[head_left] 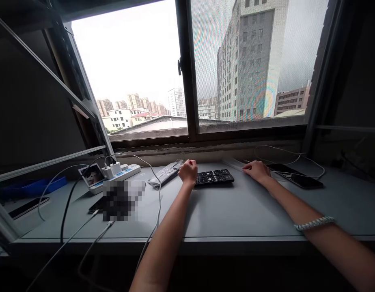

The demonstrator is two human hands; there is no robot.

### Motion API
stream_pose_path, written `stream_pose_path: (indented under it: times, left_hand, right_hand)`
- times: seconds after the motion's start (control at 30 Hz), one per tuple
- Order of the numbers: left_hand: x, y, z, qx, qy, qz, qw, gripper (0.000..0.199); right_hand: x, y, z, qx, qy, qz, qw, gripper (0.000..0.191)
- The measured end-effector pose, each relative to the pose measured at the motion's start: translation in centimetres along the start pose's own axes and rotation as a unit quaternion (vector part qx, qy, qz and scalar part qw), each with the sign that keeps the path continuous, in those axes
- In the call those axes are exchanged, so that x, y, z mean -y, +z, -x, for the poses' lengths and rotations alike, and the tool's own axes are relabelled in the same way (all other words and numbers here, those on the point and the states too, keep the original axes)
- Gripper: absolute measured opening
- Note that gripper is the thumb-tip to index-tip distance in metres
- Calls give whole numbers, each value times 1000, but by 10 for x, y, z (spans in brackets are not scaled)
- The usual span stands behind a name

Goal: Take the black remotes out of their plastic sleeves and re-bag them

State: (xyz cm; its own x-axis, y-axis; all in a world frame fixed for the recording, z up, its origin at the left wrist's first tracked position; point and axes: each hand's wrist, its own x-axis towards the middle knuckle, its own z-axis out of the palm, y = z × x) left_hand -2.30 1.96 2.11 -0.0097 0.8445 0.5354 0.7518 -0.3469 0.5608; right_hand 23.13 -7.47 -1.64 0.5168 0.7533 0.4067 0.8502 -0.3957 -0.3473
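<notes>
My left hand (188, 172) is closed in a fist above the desk. Whatever it may hold is hidden inside the curled fingers. Just to its right, two black remote controls (216, 179) lie side by side, their left ends partly behind the hand. On its other side, a clear plastic bag with a dark object inside (167, 173) reaches toward the fist. My right hand (257, 171) is apart from the remotes, thumb and fingers pinched together at the end of a flat clear plastic bag (234, 163).
A black phone (297, 177) with a white cable lies at right. At left are a white power strip (122, 177), a propped picture screen (91, 177), a blurred-out dark item (117, 200), a blue tray (50, 185) and loose cables. A metal frame (84, 81) and window stand around the grey desk (230, 215).
</notes>
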Motion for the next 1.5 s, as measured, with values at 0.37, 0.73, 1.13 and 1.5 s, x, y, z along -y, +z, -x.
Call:
stream_pose_path:
  times: [0.37, 0.73, 1.13, 1.5]
  left_hand:
    - [0, -1, 1, 13, -1, -8, 1000, 35]
    - [-1, -1, 2, 13, -1, -30, 999, 36]
    - [2, 4, 3, 46, 9, -48, 998, 38]
    - [30, 6, -14, -6, -70, -156, 985, 42]
  right_hand:
    - [0, 3, -5, 40, 18, 3, 999, 26]
    - [1, 3, -7, 6, -18, -36, 999, 29]
    - [-2, 30, -5, 193, -37, 24, 980, 62]
    - [6, 18, -2, 156, -33, -5, 987, 68]
